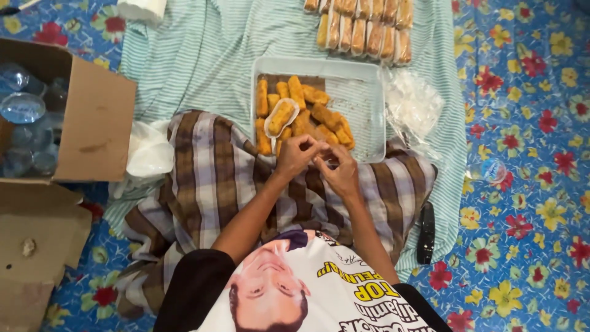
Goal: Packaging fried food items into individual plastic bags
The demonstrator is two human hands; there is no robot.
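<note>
Both hands meet at the centre of the frame, over the lap and just below the near edge of a clear plastic tray (362, 92). The left hand (297, 155) and the right hand (338, 171) have their fingers curled in and pinched together, fingertips touching; whatever they pinch is too small and too hidden to make out, perhaps a bit of clear film.

The tray holds a heap of golden fried sticks (313, 114) on its left half, lying on brown paper. One stick sits in a small white paper sleeve (281, 117) on top of the heap. The near sticks are partly hidden by the left hand.

At the top edge of the frame, rows of wrapped sticks (362, 27) in clear film lie side by side, cut off by the frame edge. Right of the tray lies a crumpled heap of clear plastic bags (413, 101), hard to tell apart.

All of this rests on a green striped cloth (203, 55) spread over a blue floral mat (528, 123). At the left edge an open brown cardboard box (95, 123) holds clear plastic cups of water (21, 107), partly cut off. A white plastic bag (147, 154) lies beside it. A black oblong object (425, 232) lies at lower right, beside the checked sarong (209, 178).
</note>
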